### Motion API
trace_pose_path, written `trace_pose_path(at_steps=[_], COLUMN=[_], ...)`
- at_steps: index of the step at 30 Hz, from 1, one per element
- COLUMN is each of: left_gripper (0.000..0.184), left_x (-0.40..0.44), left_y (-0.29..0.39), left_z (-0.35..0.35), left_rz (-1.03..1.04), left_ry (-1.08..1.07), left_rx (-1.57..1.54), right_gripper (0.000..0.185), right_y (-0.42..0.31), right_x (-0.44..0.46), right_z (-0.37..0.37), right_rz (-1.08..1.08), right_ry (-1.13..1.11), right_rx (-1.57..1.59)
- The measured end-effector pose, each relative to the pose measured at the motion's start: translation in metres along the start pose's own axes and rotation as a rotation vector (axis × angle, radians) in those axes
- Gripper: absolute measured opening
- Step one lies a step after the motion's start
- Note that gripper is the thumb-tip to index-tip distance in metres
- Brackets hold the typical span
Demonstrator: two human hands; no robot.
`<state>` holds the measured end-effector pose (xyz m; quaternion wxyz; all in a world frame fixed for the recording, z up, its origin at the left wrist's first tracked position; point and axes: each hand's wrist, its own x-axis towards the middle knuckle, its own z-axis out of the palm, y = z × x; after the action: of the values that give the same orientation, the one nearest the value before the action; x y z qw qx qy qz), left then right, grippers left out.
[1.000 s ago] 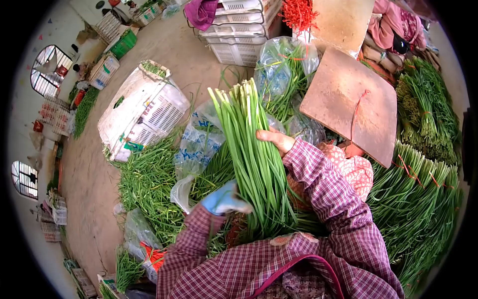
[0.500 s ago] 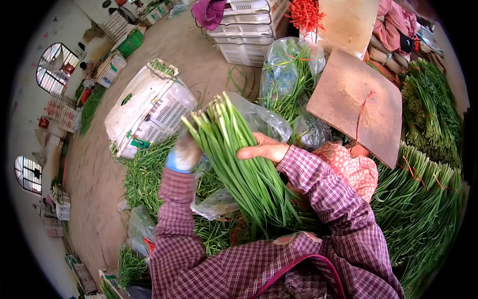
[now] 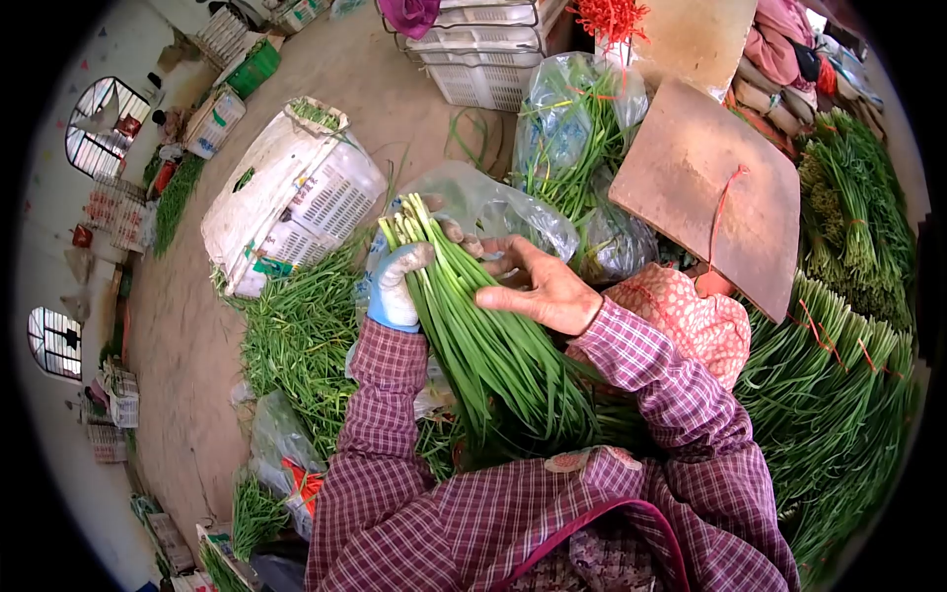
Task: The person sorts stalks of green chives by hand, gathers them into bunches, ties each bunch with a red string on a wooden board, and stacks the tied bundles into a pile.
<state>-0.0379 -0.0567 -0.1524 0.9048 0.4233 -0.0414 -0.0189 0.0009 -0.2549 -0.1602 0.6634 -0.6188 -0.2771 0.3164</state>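
Note:
My left hand [image 3: 400, 286], in a white and blue glove, is wrapped around a bunch of garlic chives [image 3: 493, 335] near its pale cut ends. The gloved fingertips show on the far side of the stems. The bunch slants, its pale ends up and away from me and its green leaves hanging toward my lap. My bare right hand [image 3: 547, 288] is at the right edge of the bunch, thumb and fingers spread apart, the thumb tip against the leaves. More loose chives [image 3: 296, 340] lie in a heap to the left, beneath and beyond my left arm.
A white crate [image 3: 330, 192] leans behind the heap. Plastic bags with chives [image 3: 567, 138] stand ahead, below stacked white crates [image 3: 483, 74]. On the right are a brown board [image 3: 715, 187], a patterned red cloth [image 3: 691, 321] and tied chive bundles [image 3: 829, 395]. Red ties [image 3: 609, 22] hang at the top.
My left hand, blurred beside the stem ends before, has come in around the bunch. My right hand has loosened, its fingers now spread. The pale ends have dropped slightly and moved closer together.

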Motion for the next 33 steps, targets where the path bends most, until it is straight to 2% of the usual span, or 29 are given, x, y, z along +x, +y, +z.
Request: trace_pose_path(at_steps=[2, 4, 5, 6, 7, 8, 9, 11, 13, 15, 18, 19, 20, 22, 23, 24, 26, 27, 28, 30, 32, 33], left_gripper=[0.053, 0.046, 0.044, 0.041, 0.034, 0.043, 0.039, 0.032, 0.023, 0.016, 0.017, 0.017, 0.017, 0.015, 0.015, 0.016, 0.016, 0.015, 0.015, 0.016, 0.012, 0.012], left_x=[0.002, 0.007, 0.008, 0.010, 0.012, 0.014, 0.016, 0.023, 0.033, 0.030, 0.022, 0.023, 0.023, 0.021, 0.025, 0.031, 0.037, 0.040, 0.042, 0.045, 0.048, 0.052], left_y=[0.000, 0.004, 0.011, 0.019, 0.033, 0.046, 0.063, 0.109, 0.159, 0.202, 0.247, 0.251, 0.255, 0.255, 0.250, 0.250, 0.243, 0.240, 0.233, 0.222, 0.215, 0.212], left_z=[0.006, 0.011, 0.013, 0.015, 0.019, 0.027, 0.038, 0.037, 0.010, -0.004, -0.022, -0.026, -0.030, -0.026, -0.026, -0.033, -0.038, -0.037, -0.031, -0.017, 0.000, 0.000], left_rz=[0.116, 0.108, 0.089, 0.065, 0.072, 0.147, 0.187, 0.279, 0.354, 0.500, 0.564, 0.657, 0.663, 0.604, 0.667, 0.668, 0.574, 0.569, 0.555, 0.544, 0.556, 0.564], left_ry=[-0.033, -0.061, -0.050, -0.039, -0.032, 0.056, 0.071, 0.010, 0.017, 0.074, 0.177, 0.188, 0.186, 0.254, 0.346, 0.393, 0.181, 0.166, 0.154, 0.201, 0.303, 0.245], left_rx=[-0.106, -0.143, -0.104, -0.064, 0.001, 0.116, 0.104, 0.303, 0.234, 0.278, 0.292, 0.279, 0.284, 0.434, 0.461, 0.442, 0.352, 0.365, 0.354, 0.355, 0.357, 0.356], right_gripper=[0.088, 0.090, 0.092, 0.092, 0.085, 0.080, 0.080, 0.072, 0.063, 0.057, 0.046, 0.044, 0.042, 0.040, 0.039, 0.039, 0.029, 0.024, 0.024, 0.015, 0.012, 0.011], right_y=[-0.001, -0.007, 0.000, -0.004, -0.012, -0.020, -0.024, -0.030, -0.006, 0.045, 0.078, 0.062, 0.042, 0.027, 0.028, 0.009, -0.024, -0.038, -0.048, -0.065, -0.074, -0.077], right_x=[0.001, 0.004, 0.009, 0.014, 0.021, 0.028, 0.031, 0.038, 0.046, 0.053, 0.054, 0.051, 0.046, 0.042, 0.041, 0.038, 0.038, 0.039, 0.038, 0.034, 0.029, 0.024], right_z=[0.001, 0.003, 0.007, 0.014, 0.015, 0.012, 0.008, 0.003, -0.009, -0.029, -0.070, -0.071, -0.073, -0.082, -0.089, -0.084, -0.074, -0.065, -0.055, -0.029, 0.000, 0.009], right_rz=[-0.035, -0.013, -0.098, -0.151, -0.106, -0.067, -0.069, -0.243, -0.186, 0.011, 0.420, 0.543, 0.668, 0.501, 0.162, -0.014, -0.339, -0.481, -0.482, -0.776, -0.831, -0.780], right_ry=[0.032, -0.023, 0.005, 0.000, -0.041, -0.084, -0.085, -0.083, -0.039, 0.057, -0.150, -0.110, -0.067, 0.127, 0.277, 0.385, 0.451, 0.469, 0.470, 0.411, 0.352, 0.290], right_rx=[0.026, -0.134, -0.350, -0.329, -0.287, -0.247, -0.242, -0.395, -0.577, -0.823, -1.221, -1.278, -1.330, -1.245, -1.278, -1.194, -1.029, -0.952, -0.953, -0.760, -0.587, -0.632])
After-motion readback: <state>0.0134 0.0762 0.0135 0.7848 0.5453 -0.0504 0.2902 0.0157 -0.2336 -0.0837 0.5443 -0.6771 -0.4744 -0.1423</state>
